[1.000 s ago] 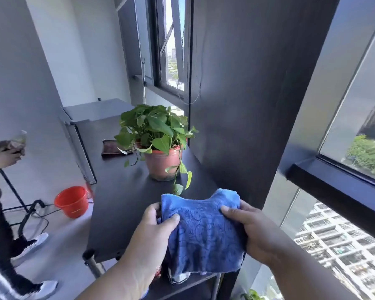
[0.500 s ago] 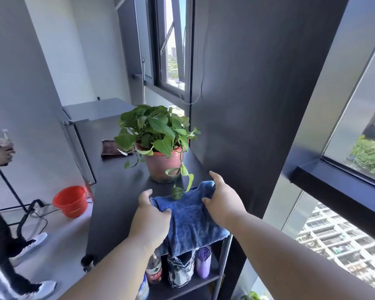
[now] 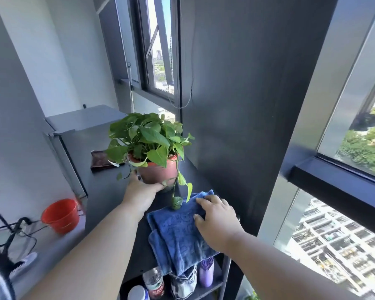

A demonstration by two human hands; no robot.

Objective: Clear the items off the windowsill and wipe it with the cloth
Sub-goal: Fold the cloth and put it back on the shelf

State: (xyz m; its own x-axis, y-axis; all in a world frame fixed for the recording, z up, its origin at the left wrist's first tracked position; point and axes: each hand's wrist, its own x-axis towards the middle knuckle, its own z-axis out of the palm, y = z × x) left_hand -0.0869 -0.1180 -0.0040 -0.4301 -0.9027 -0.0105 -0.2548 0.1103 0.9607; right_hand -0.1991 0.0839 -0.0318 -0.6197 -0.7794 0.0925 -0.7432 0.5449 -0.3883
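Hands reach over a dark grey table (image 3: 108, 191). The left hand (image 3: 140, 192) cups the terracotta pot of a leafy green plant (image 3: 158, 172), fingers partly hidden behind it. The right hand (image 3: 217, 221), fingers spread, presses a folded blue cloth (image 3: 175, 234) draping over the near edge.

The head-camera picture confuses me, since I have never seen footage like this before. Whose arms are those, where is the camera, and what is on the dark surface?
No machine is involved: a person wears a wide-angle camera on the head, looking forward and down, so the two bare arms are their own. The left hand grips the base of the potted plant, a leafy green plant in a reddish pot. The right hand lies flat on a blue cloth, pressing it on the dark sill; part of the cloth hangs over the near edge. Behind the plant lies a dark brown cloth. An orange bucket stands on the floor to the left.
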